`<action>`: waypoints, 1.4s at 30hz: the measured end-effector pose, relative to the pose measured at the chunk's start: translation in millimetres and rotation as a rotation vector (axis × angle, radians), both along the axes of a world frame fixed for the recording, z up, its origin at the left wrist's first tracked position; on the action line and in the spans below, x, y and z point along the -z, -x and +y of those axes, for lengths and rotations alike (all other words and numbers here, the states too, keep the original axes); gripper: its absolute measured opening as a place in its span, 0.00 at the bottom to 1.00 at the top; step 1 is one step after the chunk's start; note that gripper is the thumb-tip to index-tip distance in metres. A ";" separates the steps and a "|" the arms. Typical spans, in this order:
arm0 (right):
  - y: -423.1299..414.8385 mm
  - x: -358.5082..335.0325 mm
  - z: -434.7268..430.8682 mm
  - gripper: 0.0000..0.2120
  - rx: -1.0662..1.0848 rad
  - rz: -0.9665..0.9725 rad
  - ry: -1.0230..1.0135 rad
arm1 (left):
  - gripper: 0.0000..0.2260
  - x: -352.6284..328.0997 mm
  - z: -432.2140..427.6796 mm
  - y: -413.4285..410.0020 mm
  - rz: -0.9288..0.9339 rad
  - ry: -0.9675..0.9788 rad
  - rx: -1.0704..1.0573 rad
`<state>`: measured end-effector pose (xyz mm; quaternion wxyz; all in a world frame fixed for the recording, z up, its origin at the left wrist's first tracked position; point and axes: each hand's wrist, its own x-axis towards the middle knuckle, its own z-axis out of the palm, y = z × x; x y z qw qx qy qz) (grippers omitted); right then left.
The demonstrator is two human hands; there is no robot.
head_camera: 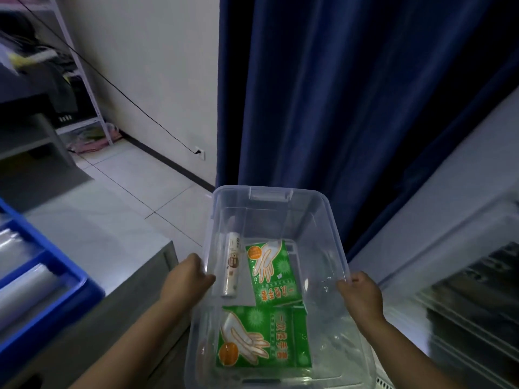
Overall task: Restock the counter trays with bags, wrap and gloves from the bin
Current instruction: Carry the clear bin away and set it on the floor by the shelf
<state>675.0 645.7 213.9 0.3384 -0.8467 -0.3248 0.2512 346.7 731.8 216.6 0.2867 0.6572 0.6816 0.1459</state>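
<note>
I hold a clear plastic bin (317, 217) in front of me, off the counter. My left hand (189, 279) grips its left rim and my right hand (361, 294) grips its right rim. Inside lie two green packs of disposable gloves, one in the middle (271, 272) and one nearer me (264, 341). A white roll of wrap (231, 265) lies along the bin's left wall. A blue tray (60, 276) with clear rolls of bags sits on the grey counter (92, 237) at the left.
A dark blue curtain (351, 94) hangs straight ahead. A white chest freezer with a glass lid (460, 276) stands at the right. A tiled floor, a white wall with a black cable and a shelving rack (84, 88) lie at the back left.
</note>
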 end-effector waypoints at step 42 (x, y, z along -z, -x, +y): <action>168.4 9.9 735.4 0.10 -0.719 0.046 0.059 | 0.09 26.1 479.3 139.2 -0.072 0.008 -0.811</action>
